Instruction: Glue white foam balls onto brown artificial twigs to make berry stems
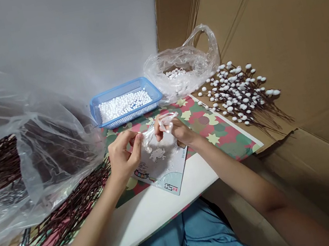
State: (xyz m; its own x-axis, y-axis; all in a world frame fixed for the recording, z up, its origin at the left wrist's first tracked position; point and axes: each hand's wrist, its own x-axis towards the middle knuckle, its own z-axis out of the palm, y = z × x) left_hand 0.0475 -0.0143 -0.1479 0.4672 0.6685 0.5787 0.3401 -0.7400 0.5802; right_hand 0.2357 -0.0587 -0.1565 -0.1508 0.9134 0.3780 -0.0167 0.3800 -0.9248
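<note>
A crumpled piece of thin white plastic (151, 137) is stretched between my two hands. My left hand (125, 152) pinches its left end between thumb and forefinger. The other end is looped around the fingers of my right hand (170, 129), which are curled closed on it. Beneath both hands lies a light grey printed board (172, 176), with a white smeared patch (157, 154) on its surface.
A blue basket (132, 118) of small white balls stands behind my hands. Right of it are a clear plastic bag (195, 66) with more balls and a pile of white-tipped brown stems (238, 93). Bare brown twigs (79, 201) and a large translucent bag (42, 136) lie left.
</note>
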